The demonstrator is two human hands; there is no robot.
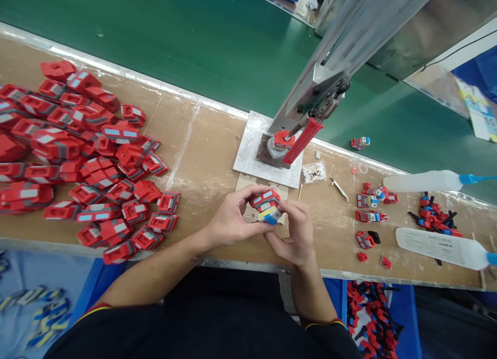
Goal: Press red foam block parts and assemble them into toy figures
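Observation:
A small toy vehicle piece [267, 205], red with white, yellow and blue parts, is held up over the bench, just in front of the press. My left hand [232, 217] grips it from the left between thumb and fingers. On its right side, the fingertips of my right hand [293, 227] close on the same piece. Behind my hands, a red part [283, 139] sits in the fixture on the press's metal plate [246, 154], under the tool tip. The red handle [303, 140] of the press slants down beside it.
Many red shells [104, 173] are heaped at the left. To the right lie a bag of swabs [314, 171], several toy parts [371, 216] and two white bottles [435, 245]. A green belt [186, 43] runs behind; a blue bin [406, 317] stands below right.

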